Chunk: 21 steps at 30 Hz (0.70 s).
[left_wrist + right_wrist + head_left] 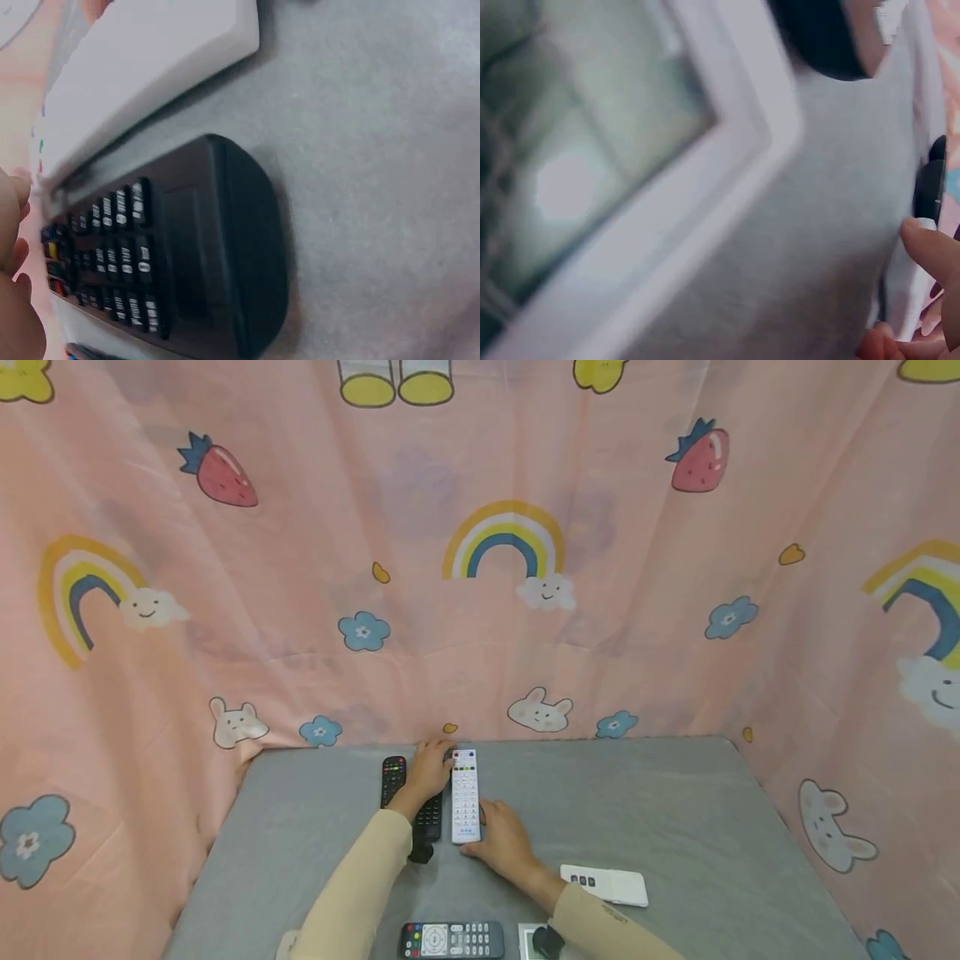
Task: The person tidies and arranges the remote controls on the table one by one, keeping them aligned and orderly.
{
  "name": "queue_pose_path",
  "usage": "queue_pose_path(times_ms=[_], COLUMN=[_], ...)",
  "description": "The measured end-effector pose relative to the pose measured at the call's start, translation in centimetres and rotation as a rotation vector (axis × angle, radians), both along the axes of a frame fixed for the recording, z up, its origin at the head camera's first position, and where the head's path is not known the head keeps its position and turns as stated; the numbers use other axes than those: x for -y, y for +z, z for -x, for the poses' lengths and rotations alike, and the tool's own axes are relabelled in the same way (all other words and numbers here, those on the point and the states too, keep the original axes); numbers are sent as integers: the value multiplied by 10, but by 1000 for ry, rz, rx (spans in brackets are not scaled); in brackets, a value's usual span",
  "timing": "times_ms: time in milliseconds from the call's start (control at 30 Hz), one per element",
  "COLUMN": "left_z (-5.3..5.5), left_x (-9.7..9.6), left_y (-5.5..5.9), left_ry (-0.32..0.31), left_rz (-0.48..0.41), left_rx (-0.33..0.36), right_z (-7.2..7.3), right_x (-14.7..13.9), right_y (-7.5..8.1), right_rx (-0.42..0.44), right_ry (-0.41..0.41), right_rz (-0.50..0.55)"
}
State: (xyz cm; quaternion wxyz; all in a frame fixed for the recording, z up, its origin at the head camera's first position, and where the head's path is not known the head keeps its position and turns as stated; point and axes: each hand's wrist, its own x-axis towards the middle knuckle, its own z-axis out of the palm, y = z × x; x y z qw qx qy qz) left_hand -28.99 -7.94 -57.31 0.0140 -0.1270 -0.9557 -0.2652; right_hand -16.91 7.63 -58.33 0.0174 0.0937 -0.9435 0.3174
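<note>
A white remote control [465, 797] full of small buttons lies lengthwise at the back middle of the table. My right hand [506, 839] grips its near end, thumb at the bottom edge and fingers along the right side. At the far left corner, my left hand [430, 770] holds the same remote with its fingertips, their exact contact partly hidden. Under the left wrist is a black remote [191, 247], its upper part covered in the head view. Another black remote [393, 777] lies just left of it. In the right wrist view the thumb [934, 251] rests against the white remote.
A white remote with few buttons [626, 887] lies right of the right forearm. Near the front are a dark grey remote [452, 940] and a white-framed device [742, 150] with a screen, partly under the right sleeve. A patterned pink curtain [465, 660] borders the grey tabletop [315, 835].
</note>
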Motion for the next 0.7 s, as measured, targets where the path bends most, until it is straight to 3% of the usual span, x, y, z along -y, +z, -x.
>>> queue_pose_path(times_ms=[167, 300, 367, 467, 700], left_z=[-7, -23, -35, -56, -116], left_x=[2, 10, 17, 31, 59], left_y=[15, 30, 36, 39, 31], left_ry=[-60, -141, -158, -132, -40], left_rz=[-78, -202, -248, -282, -284], left_rx=[-28, -50, -70, -100, -121], right_z=[1, -2, -6, -16, -44], right_x=[-6, -17, -23, -32, -61], right_y=[18, 39, 45, 47, 35], right_rx=[92, 104, 88, 81, 65], right_ry=[53, 58, 65, 82, 140], right_rz=[57, 143, 161, 177, 169])
